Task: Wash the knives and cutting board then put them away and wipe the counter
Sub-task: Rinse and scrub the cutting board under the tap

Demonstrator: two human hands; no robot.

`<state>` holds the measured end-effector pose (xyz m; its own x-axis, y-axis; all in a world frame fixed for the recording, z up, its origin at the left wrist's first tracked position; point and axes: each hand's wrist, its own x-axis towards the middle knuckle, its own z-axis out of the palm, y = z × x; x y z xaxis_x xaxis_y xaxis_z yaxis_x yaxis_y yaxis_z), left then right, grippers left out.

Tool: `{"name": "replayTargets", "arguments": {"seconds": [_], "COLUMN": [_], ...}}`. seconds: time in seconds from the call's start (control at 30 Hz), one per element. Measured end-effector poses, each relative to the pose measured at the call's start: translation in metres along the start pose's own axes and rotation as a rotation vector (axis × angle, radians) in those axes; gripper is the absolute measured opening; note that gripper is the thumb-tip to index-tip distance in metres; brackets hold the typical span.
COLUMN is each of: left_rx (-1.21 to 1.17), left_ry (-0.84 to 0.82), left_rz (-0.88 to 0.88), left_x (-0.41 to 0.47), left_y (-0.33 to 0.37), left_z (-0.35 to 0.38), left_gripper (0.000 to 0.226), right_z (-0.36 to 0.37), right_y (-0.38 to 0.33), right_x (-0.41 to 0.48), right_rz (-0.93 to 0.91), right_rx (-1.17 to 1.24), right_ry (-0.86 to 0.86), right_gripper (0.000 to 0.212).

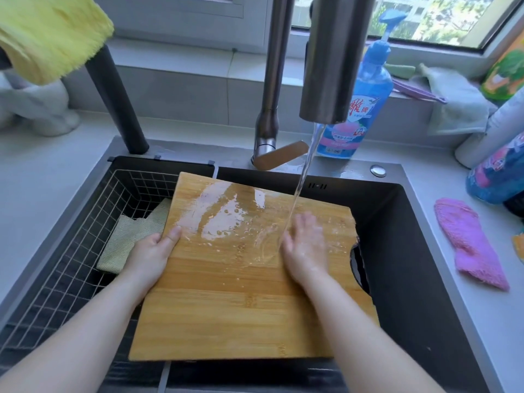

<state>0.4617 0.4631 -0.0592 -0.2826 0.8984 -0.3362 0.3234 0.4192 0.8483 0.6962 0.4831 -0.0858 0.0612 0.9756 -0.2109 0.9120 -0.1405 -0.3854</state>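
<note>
Bright daylight is admitted through the window (425,21) behind the faucet (331,58). White glare is thrown off the wet film on the cutting board (241,279) below the faucet. Straight lines are bowed near the frame edges, and the yellow cloth (48,35) left of the faucet is rendered soft.

I'm looking at a home kitchen: dark sink (411,251), running faucet (334,58), dish soap bottle (365,89), window sill.

counter (42,180) | pink cloth (470,245) right of sink (411,251) (flat) | soap bottle (365,89) upright at back
</note>
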Motion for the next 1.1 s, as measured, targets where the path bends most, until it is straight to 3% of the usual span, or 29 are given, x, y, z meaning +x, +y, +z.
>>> {"name": "replayTargets", "arguments": {"seconds": [0.07,0.13,0.2,0.27,0.33,0.37,0.43,0.5,0.57,0.67,0.77,0.87,1.1], "left_rx": [0.008,0.012,0.012,0.005,-0.003,-0.013,-0.029,-0.035,-0.037,-0.027,-0.026,-0.017,0.214], "left_ry": [0.005,-0.008,-0.026,-0.031,-0.030,-0.028,-0.022,-0.021,-0.027,-0.031,-0.033,-0.019,0.032], "left_rz": [0.009,0.011,0.011,0.009,0.010,0.015,0.026,0.026,0.019,0.016,0.024,0.021,0.021], "left_x": [0.000,0.001,0.001,0.001,0.000,-0.001,-0.002,-0.002,-0.002,-0.001,-0.002,-0.004,-0.005], "left_y": [0.002,0.002,0.002,0.002,0.002,0.002,0.002,0.002,0.002,0.000,0.000,0.001,0.001], "left_z": [0.002,0.001,0.000,-0.001,-0.001,0.000,0.000,0.000,0.000,-0.001,-0.001,-0.001,0.000], "left_gripper": [0.031,0.032,0.035,0.033,0.032,0.031,0.030,0.030,0.032,0.036,0.035,0.035,0.041], "right_z": [0.012,0.012,0.005,-0.002,-0.001,0.005,0.014,0.011,0.000,-0.015,-0.031,-0.048,-0.106], "right_y": [-0.022,-0.018,0.006,0.031,0.032,0.026,0.014,0.017,0.036,0.080,0.104,0.104,0.100], "right_x": [-0.024,-0.035,-0.028,-0.022,-0.029,-0.037,-0.059,-0.064,-0.050,-0.030,-0.023,-0.026,-0.034], "right_rz": [-0.286,-0.414,-0.288,-0.020,0.058,-0.009,-0.293,-0.451,-0.299,0.219,0.559,0.630,0.500], "right_rx": [-0.004,-0.073,-0.046,0.002,-0.007,-0.036,-0.142,-0.243,-0.173,-0.047,0.336,0.664,0.734], "right_ry": [-0.065,-0.111,-0.079,-0.023,-0.065,-0.094,0.008,0.055,-0.020,0.089,-0.026,-0.182,-0.150], "right_gripper": [0.060,0.059,0.058,0.057,0.061,0.061,0.059,0.073,0.075,0.058,0.059,0.051,0.030]}}
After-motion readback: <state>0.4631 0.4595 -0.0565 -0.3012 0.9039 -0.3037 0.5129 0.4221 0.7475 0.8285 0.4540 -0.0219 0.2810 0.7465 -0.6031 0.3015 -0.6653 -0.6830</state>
